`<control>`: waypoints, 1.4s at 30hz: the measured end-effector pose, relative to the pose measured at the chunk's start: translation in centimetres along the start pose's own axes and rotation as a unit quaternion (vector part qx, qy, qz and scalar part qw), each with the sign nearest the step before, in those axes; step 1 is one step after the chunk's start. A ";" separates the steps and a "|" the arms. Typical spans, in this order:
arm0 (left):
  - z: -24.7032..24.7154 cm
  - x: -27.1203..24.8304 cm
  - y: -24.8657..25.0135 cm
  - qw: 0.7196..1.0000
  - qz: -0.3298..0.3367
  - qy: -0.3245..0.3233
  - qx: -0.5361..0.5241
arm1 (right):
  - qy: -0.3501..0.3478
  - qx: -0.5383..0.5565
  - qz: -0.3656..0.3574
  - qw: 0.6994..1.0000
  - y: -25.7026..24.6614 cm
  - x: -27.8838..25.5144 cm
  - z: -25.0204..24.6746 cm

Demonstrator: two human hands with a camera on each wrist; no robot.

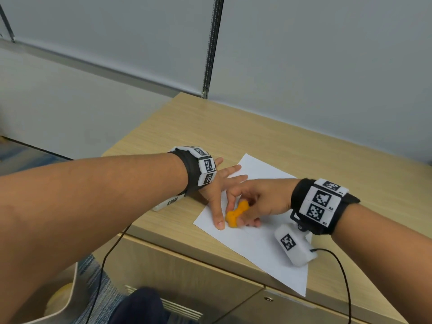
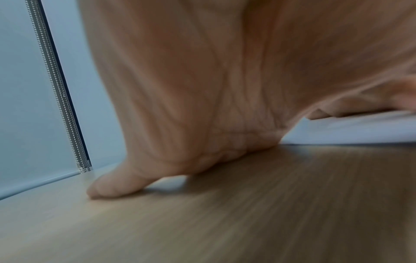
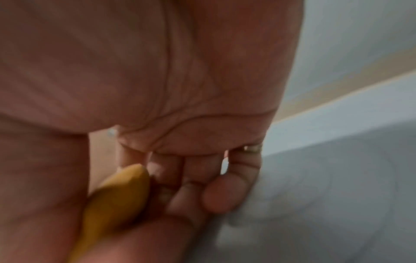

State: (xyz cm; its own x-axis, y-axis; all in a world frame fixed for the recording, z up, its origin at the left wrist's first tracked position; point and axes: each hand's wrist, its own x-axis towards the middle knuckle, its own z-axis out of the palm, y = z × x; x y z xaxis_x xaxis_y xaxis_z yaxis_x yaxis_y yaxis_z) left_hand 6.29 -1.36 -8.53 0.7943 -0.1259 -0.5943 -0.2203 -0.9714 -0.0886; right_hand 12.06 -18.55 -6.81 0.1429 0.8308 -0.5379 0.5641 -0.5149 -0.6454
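- Fingers (image 1: 236, 192) of the right hand (image 1: 264, 202) curl round and pinch the orange lump (image 1: 236, 212), which sits on the white sheet (image 1: 257, 251).
- Left hand (image 1: 216, 187) lies flat, fingers straight and spread, pinning the sheet to the desk (image 1: 233, 132); thumb just beside the lump.
- Risk: a hard tug could drag or crease the sheet, should the left hand ease off.
- Count: one lump, one sheet, two hands.

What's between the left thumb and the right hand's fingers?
The orange bone-shaped piece, gripped by the right hand, over the white paper; its end sits beside the thumb of the left hand. Clear in the head view.
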 end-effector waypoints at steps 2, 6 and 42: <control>-0.5 -1.1 0.5 1.000 -0.018 -0.001 -0.021 | 0.094 -0.015 0.003 0.995 0.7 0.3 -0.7; -0.2 -0.5 0.6 1.000 -0.010 0.000 -0.009 | 0.091 -0.016 -0.013 0.996 1.2 0.0 -0.4; -0.4 -0.2 0.8 0.999 -0.023 0.027 -0.008 | 0.137 -0.116 0.026 0.983 0.8 -2.1 1.2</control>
State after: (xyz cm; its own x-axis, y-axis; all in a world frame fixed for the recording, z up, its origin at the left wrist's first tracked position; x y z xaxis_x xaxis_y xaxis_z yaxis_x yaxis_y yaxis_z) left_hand 6.13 -2.18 -8.17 0.8327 -0.0905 -0.5463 -0.1731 -0.9796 -0.1016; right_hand 11.24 -20.96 -6.79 0.3728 0.8464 -0.3804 0.7157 -0.5232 -0.4626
